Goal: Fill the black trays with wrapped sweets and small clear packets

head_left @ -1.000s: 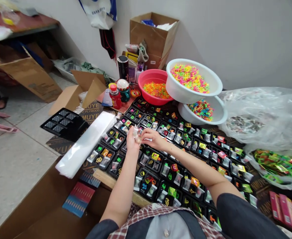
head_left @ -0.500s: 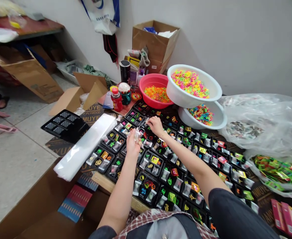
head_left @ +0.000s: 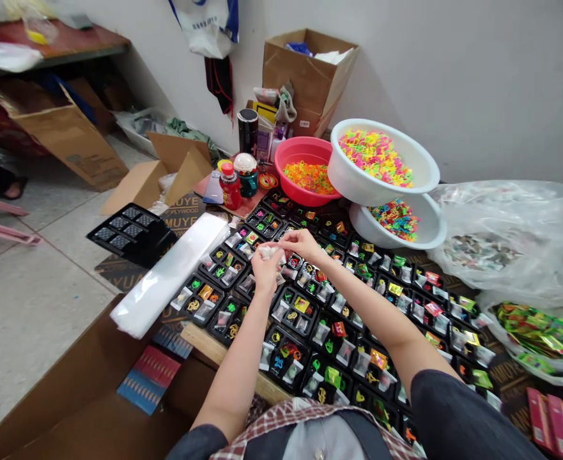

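Note:
My left hand (head_left: 264, 271) is closed around a small clear plastic bag (head_left: 271, 253), held above the black compartment trays (head_left: 310, 306). My right hand (head_left: 300, 243) meets it from the right, fingers pinched at the mouth of the bag; what the fingertips hold is too small to name. The trays cover the table and hold small bright plastic pieces and little clear bags. A stack of clear plastic bags (head_left: 170, 275) lies left of the trays.
At the back stand a red basin (head_left: 295, 153) and two stacked white basins (head_left: 381, 185) of neon plastic pieces. Large plastic sacks (head_left: 516, 243) lie to the right. Spare black trays (head_left: 128, 230), cardboard boxes (head_left: 310, 76) and bottles (head_left: 231, 185) sit to the left and behind.
My right hand reached out to a tray further back, then came back to the bag in my left hand. The left hand stayed raised with the bag.

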{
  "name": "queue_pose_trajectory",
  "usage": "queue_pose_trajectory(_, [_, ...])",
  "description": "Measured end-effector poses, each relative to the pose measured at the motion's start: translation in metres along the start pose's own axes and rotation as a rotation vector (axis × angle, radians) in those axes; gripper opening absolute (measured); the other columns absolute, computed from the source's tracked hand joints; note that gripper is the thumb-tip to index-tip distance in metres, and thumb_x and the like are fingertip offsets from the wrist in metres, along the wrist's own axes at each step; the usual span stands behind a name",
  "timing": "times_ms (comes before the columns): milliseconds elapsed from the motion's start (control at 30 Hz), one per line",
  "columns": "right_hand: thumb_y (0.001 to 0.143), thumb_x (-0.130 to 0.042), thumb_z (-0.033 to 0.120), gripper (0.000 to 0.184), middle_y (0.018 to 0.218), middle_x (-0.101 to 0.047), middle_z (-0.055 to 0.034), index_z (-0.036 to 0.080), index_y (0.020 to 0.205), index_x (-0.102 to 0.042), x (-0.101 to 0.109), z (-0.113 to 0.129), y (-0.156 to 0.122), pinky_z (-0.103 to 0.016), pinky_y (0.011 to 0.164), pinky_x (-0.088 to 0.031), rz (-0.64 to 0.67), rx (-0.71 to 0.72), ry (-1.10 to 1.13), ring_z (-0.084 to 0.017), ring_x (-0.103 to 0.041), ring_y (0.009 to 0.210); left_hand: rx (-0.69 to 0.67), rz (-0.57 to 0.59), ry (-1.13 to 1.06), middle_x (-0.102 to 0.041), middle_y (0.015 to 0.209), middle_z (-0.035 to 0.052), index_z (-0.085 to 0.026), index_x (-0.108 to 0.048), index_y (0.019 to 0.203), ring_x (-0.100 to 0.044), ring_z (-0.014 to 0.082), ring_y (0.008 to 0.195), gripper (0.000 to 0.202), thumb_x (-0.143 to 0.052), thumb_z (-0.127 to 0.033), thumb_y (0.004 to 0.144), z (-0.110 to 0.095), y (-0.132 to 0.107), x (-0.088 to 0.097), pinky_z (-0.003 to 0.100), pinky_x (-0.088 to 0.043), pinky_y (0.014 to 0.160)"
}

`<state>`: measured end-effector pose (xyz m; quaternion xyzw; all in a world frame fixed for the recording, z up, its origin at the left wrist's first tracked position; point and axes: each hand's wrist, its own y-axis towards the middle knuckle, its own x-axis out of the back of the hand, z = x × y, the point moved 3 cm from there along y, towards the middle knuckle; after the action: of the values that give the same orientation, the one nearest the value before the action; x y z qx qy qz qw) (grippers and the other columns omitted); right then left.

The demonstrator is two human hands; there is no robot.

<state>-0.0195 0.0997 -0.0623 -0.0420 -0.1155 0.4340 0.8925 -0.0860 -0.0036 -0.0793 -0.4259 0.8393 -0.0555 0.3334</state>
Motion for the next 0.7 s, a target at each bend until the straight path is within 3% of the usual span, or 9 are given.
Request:
queue_pose_trajectory(67, [0.062, -0.075, 0.053, 0.04, 0.052, -0.059, 0.0021, 0.017, 0.068, -0.062, 0.007, 0.003, 0.007, -0.023, 0.048, -0.042, -0.09, 0.032, 0.02, -0.01, -0.052, 0.047, 0.0, -0.026, -0.033, -0.059, 0.067, -0.0043, -0.017, -0.059, 0.081, -0.05, 0.0056, 0.047, 0.039, -0.08, -0.023, 0.049, -0.001, 0.001, 0.002, 0.016, -0.032, 0.04])
queue_pose_trajectory(167, [0.063, -0.074, 0.047, 0.033, 0.055, -0.06, 0.0014, 0.018, 0.068, -0.058, 0.022, 0.003, 0.027, -0.023, 0.05, -0.044, -0.325, 0.101, 0.004, -0.011, -0.055, 0.05, 0.076, -0.115, -0.115, -0.058, 0.068, -0.0043, -0.018, -0.059, 0.082, -0.051, 0.0055, 0.047, 0.04, -0.081, -0.026, 0.05, -0.001, 0.006, 0.009, 0.015, -0.03, 0.04])
queue_pose_trajectory(267, [0.066, -0.073, 0.041, 0.028, 0.057, -0.061, 0.001, 0.019, 0.067, -0.055, 0.028, -0.004, 0.052, -0.023, 0.05, -0.042, -0.43, 0.053, -0.055, -0.012, -0.056, 0.051, 0.191, -0.161, -0.2, -0.056, 0.064, -0.0053, -0.018, -0.058, 0.08, -0.05, 0.0052, 0.046, 0.04, -0.082, -0.029, 0.05, 0.0, 0.01, 0.014, 0.015, -0.028, 0.041])
queue_pose_trajectory(367, [0.069, -0.07, 0.033, 0.023, 0.057, -0.06, 0.0021, 0.019, 0.063, -0.053, 0.022, -0.015, 0.07, -0.023, 0.054, -0.042, -0.401, 0.015, -0.189, -0.012, -0.054, 0.051, 0.235, -0.166, -0.244, -0.058, 0.064, -0.0049, -0.018, -0.059, 0.078, -0.051, 0.0051, 0.047, 0.04, -0.083, -0.029, 0.049, 0.002, 0.011, 0.014, 0.015, -0.03, 0.042])
queue_pose_trajectory(500, [0.072, -0.063, 0.019, 0.013, 0.063, -0.06, 0.0024, 0.018, 0.063, -0.055, 0.013, -0.022, 0.076, -0.024, 0.064, -0.042, -0.35, 0.077, -0.428, -0.012, -0.054, 0.063, 0.253, -0.159, -0.245, -0.06, 0.064, -0.0041, -0.017, -0.06, 0.078, -0.052, 0.006, 0.048, 0.039, -0.082, -0.03, 0.049, 0.006, 0.008, 0.012, 0.016, -0.033, 0.042])
queue_pose_trajectory(700, [0.076, -0.059, 0.011, 0.009, 0.078, -0.061, -0.0027, 0.017, 0.07, -0.061, 0.02, -0.009, 0.084, -0.026, 0.074, -0.04, -0.212, 0.172, -0.821, -0.015, -0.054, 0.078, 0.257, -0.157, -0.269, -0.061, 0.068, -0.0037, -0.019, -0.061, 0.083, -0.054, 0.0059, 0.051, 0.039, -0.079, -0.024, 0.049, 0.003, 0.006, 0.012, 0.016, -0.035, 0.046])
